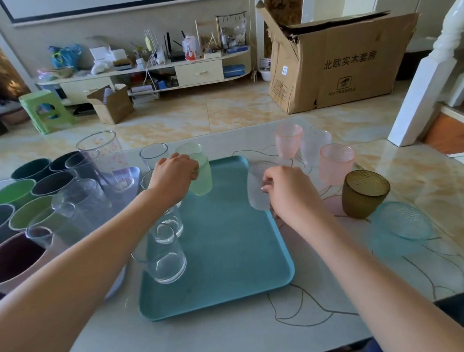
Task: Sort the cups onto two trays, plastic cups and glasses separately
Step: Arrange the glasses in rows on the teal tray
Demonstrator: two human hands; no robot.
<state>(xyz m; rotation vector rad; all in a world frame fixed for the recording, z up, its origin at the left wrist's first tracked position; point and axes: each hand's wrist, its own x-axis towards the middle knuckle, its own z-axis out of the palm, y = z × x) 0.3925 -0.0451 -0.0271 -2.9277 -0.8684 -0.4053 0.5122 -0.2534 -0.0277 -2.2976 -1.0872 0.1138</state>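
A teal tray (232,259) lies in the middle of the table with clear glasses (165,259) along its left side. My left hand (174,177) grips a frosted green cup (201,170) over the tray's far left part. My right hand (287,191) holds a frosted white cup (256,187) at the tray's right edge. To the left, a second tray (117,285), mostly hidden, carries several opaque plastic cups (15,193) and a tall clear cup (104,158). On the right stand pink cups (335,162), an amber cup (364,193) and a light blue cup (403,220).
The table's right edge runs diagonally past the loose cups. Beyond the table lie a tiled floor, a large cardboard box (341,64), a green stool (45,110) and a low TV cabinet (145,71). A white stair post (433,71) stands at the right.
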